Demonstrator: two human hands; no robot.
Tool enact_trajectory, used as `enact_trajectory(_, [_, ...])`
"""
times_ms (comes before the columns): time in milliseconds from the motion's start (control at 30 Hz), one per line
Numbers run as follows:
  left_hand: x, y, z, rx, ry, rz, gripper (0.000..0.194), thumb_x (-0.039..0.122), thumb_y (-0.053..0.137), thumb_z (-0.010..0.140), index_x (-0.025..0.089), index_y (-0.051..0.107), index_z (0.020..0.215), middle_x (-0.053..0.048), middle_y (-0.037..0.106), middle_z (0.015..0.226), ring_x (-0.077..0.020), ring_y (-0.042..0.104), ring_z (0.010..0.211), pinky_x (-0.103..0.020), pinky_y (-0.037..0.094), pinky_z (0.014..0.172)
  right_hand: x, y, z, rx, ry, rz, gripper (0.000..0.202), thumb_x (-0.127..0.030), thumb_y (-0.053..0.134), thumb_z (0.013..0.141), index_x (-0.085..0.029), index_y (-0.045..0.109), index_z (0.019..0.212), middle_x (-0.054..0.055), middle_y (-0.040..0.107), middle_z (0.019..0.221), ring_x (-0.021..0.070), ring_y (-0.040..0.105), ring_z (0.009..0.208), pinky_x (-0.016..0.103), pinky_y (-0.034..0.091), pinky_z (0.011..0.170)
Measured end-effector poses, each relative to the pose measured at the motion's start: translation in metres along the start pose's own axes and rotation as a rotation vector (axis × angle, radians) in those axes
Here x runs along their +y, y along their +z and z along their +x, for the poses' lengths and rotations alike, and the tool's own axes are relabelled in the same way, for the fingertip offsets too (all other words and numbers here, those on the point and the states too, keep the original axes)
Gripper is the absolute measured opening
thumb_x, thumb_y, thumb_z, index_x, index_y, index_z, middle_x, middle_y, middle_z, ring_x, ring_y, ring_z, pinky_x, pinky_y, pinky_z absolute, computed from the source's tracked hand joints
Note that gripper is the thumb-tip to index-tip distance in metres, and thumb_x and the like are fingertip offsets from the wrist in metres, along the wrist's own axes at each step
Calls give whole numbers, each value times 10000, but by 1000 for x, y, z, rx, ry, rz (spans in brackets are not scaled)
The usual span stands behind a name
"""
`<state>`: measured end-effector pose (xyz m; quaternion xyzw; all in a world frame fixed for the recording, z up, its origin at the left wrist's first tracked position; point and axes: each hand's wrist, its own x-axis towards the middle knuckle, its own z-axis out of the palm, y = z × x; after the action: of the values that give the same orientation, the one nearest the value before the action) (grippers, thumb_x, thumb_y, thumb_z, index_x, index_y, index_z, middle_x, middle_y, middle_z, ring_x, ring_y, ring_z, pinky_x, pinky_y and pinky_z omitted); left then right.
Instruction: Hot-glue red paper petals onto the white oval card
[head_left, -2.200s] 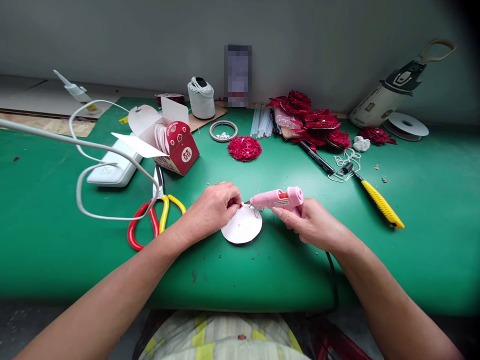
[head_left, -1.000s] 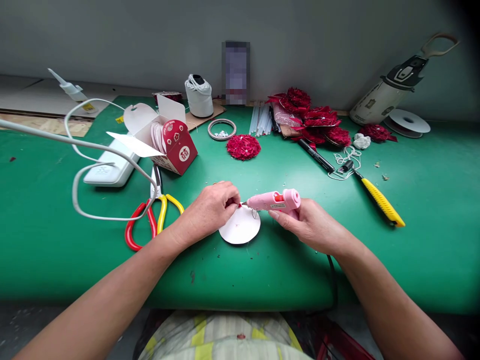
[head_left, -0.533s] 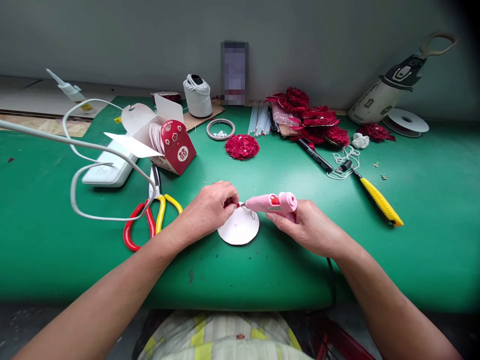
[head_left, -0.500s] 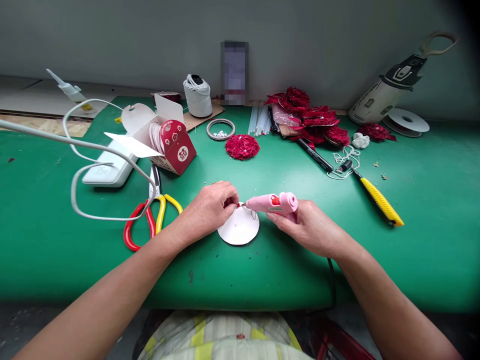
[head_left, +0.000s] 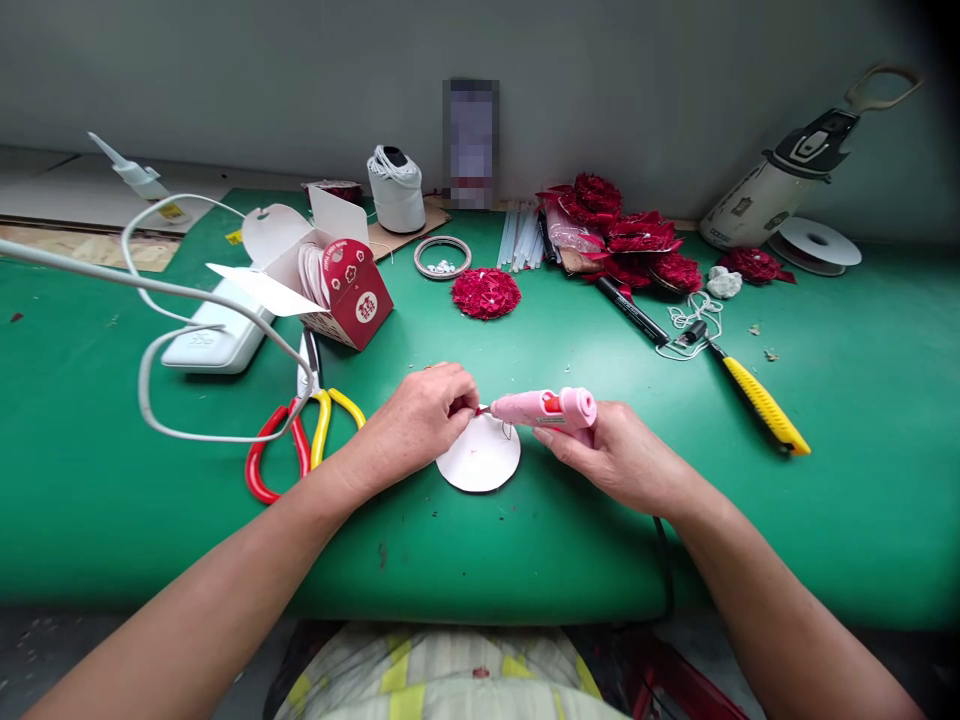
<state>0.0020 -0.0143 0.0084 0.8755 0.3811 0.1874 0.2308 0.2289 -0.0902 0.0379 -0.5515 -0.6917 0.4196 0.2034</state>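
My right hand (head_left: 630, 455) is wrapped round a pink hot glue gun (head_left: 534, 408), whose nozzle points left. Just off the nozzle, my left hand (head_left: 429, 415) is closed in a pinch on a small red piece (head_left: 480, 411); most of that piece is hidden by the fingers. Beneath both lies a flat white round disc (head_left: 478, 462) on the green table mat (head_left: 540, 560). A thin wire stand hangs below the gun over the disc's right edge. A dark cord runs down behind my right wrist.
Red-and-yellow-handled scissors (head_left: 300, 440), an open red box (head_left: 358, 300) of white discs and a white power bank (head_left: 221, 340) with a looping cable stand left. A red fabric flower (head_left: 486, 293) lies ahead. Right are a black marker (head_left: 632, 311) and a yellow utility knife (head_left: 765, 402).
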Motion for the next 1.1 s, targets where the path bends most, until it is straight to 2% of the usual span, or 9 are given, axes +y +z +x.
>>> enact_trajectory(167, [0, 0, 0, -3, -12, -6, 103, 90, 555, 805, 160, 599, 743, -13, 592, 736, -136, 544, 693, -253, 414, 640, 8, -5, -1, 2, 28, 34, 387, -355, 471, 958, -265, 635, 1298, -33, 376, 605, 113, 278, 534, 229, 225, 458])
enact_trajectory(333, [1, -1, -1, -26, -15, -6, 96, 102, 552, 811, 160, 628, 802, -23, 603, 768, -148, 553, 719, -270, 428, 669, 16, -11, -1, -2, 54, 137, 390, -379, 482, 958, -220, 643, 1276, -47, 265, 607, 98, 235, 516, 213, 202, 415])
enact_trajectory(467, [2, -2, -1, -42, -32, 6, 89, 120, 549, 813, 165, 626, 817, -29, 604, 785, -159, 559, 736, -279, 435, 673, 17, -19, -2, -37, 75, 198, 404, -423, 497, 951, -173, 643, 1233, -48, 321, 613, 83, 245, 497, 205, 216, 393])
enact_trajectory(633, [3, -1, -1, -27, -46, 7, 89, 111, 540, 809, 164, 611, 805, -26, 599, 772, -148, 552, 701, -270, 432, 650, 20, -27, -6, 1, 176, 280, 422, -510, 566, 885, -110, 683, 944, -28, 424, 598, 76, 319, 458, 218, 249, 379])
enact_trajectory(700, [3, 0, -1, -12, -55, 3, 84, 111, 538, 806, 166, 601, 799, -20, 597, 761, -141, 545, 680, -262, 428, 632, 20, -26, -5, -8, 163, 283, 414, -512, 567, 884, -116, 685, 917, -29, 434, 594, 76, 321, 454, 218, 252, 378])
enact_trajectory(800, [3, 1, -2, 13, -64, -3, 66, 124, 544, 803, 169, 591, 798, -11, 593, 747, -134, 536, 660, -254, 420, 611, 18, -19, -2, -26, 67, 212, 379, -453, 536, 921, -156, 698, 1093, -29, 465, 595, 85, 326, 474, 212, 273, 402])
enact_trajectory(867, [3, 2, -2, 22, -67, -2, 60, 128, 549, 801, 169, 591, 792, -8, 590, 743, -130, 534, 654, -251, 415, 603, 15, -14, 0, -24, 16, 155, 387, -424, 528, 929, -201, 677, 1207, -7, 560, 648, 107, 402, 511, 218, 326, 440])
enact_trajectory(967, [4, 2, -2, 25, -71, 4, 68, 123, 549, 798, 166, 593, 768, -8, 588, 734, -127, 534, 650, -249, 410, 601, 12, -6, 3, -17, -49, 105, 390, -395, 524, 930, -230, 666, 1254, 31, 682, 829, 166, 551, 667, 248, 425, 557])
enact_trajectory(1100, [4, 2, -2, 29, -73, -3, 70, 123, 553, 791, 167, 597, 758, -8, 591, 728, -124, 534, 639, -246, 411, 593, 8, 2, 2, -6, -84, 63, 389, -361, 462, 971, -248, 621, 1308, 27, 699, 1008, 175, 594, 791, 259, 448, 668])
